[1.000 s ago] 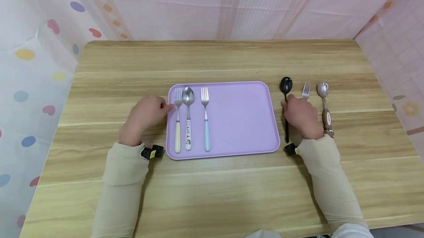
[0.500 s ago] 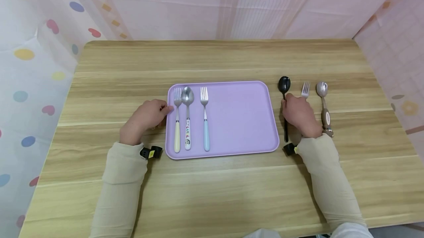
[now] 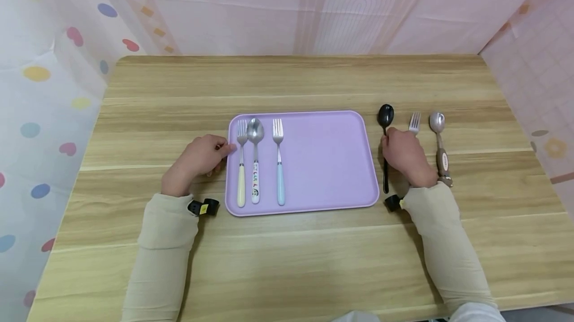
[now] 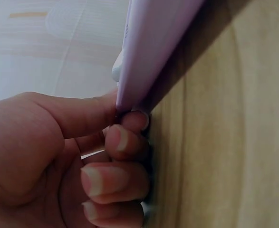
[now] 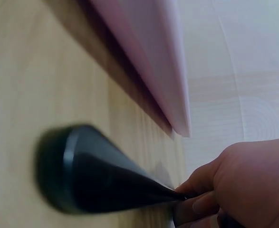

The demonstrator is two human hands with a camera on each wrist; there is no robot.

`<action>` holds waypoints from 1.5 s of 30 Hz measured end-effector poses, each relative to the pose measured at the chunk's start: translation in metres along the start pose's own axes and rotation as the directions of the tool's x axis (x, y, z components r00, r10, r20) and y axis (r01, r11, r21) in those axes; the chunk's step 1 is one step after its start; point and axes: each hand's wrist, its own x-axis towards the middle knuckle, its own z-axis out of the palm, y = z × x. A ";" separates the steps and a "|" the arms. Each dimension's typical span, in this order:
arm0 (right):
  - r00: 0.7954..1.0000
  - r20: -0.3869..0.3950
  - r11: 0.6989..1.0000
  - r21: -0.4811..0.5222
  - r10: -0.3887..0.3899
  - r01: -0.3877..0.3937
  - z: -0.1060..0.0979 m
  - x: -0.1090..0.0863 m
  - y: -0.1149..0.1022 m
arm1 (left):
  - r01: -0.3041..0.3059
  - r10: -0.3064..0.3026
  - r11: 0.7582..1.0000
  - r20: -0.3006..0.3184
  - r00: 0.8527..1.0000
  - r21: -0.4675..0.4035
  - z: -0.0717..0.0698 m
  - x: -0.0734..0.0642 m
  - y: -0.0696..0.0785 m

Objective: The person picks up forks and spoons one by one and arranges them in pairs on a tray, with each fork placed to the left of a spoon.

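Note:
My left hand point(image 3: 202, 155) pinches the left rim of a lilac tray point(image 3: 329, 162), thumb over the edge and a fingertip point(image 4: 138, 119) tucked underneath. On the tray's left part lie a fork with a cream handle point(image 3: 241, 185), a spoon with a patterned white handle point(image 3: 255, 182) and a fork with a pale blue handle point(image 3: 280, 182). Right of the tray, my right hand point(image 3: 405, 155) pinches a black spoon point(image 3: 385, 115) by its handle. In the right wrist view its handle end point(image 5: 106, 180) looms close, low over the wood.
A fork point(image 3: 414, 122), its handle hidden by my right hand, lies on the wooden table point(image 3: 296, 257). Beside it is a spoon with a brown handle point(image 3: 442, 160). A patterned curtain point(image 3: 251, 18) hangs behind the table.
My left hand has lowered a little and its fingers have gone under the tray's rim. The black spoon has shifted very slightly left with my right hand.

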 end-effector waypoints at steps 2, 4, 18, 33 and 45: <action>1.000 -0.004 1.000 0.000 -0.005 0.005 0.000 0.000 0.001 | 0.005 -0.005 1.000 0.004 1.000 -0.003 0.000 0.000 0.000; 1.000 -0.007 1.000 0.002 -0.005 0.005 0.000 0.000 0.002 | 0.008 -0.008 1.000 0.006 1.000 -0.004 0.000 0.000 0.001; 0.995 -0.064 0.997 -0.013 -0.080 0.079 -0.007 -0.006 -0.009 | 0.014 -0.014 1.000 -0.008 1.000 0.001 0.004 -0.002 0.004; 0.991 -0.018 0.991 -0.016 -0.131 0.131 0.004 -0.002 -0.050 | 0.023 -0.023 1.000 -0.005 1.000 -0.014 0.008 0.002 0.009; 0.974 -0.007 0.973 -0.048 -0.225 0.224 0.012 0.002 -0.084 | 0.011 -0.011 1.000 -0.010 1.000 0.001 0.009 0.004 0.014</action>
